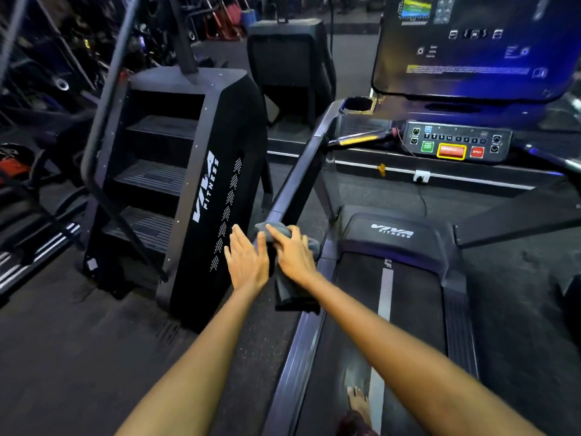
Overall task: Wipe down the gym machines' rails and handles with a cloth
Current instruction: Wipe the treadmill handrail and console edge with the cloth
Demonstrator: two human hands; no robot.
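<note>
Treadmill: fills the lower right of the frame; you stand on its belt.
Stair climber: left of centre, untouched.
Left rail: runs from the console down to mid-frame; you are wiping its lower end.
Cloth: grey, draped over that rail end, its tail hanging below.
Right hand: presses the cloth, fingers wrapping it.
Left hand: wide, fingers straight, just beside the cloth.
Next: probably slide the cloth up the rail, keeping pressure even.
</note>
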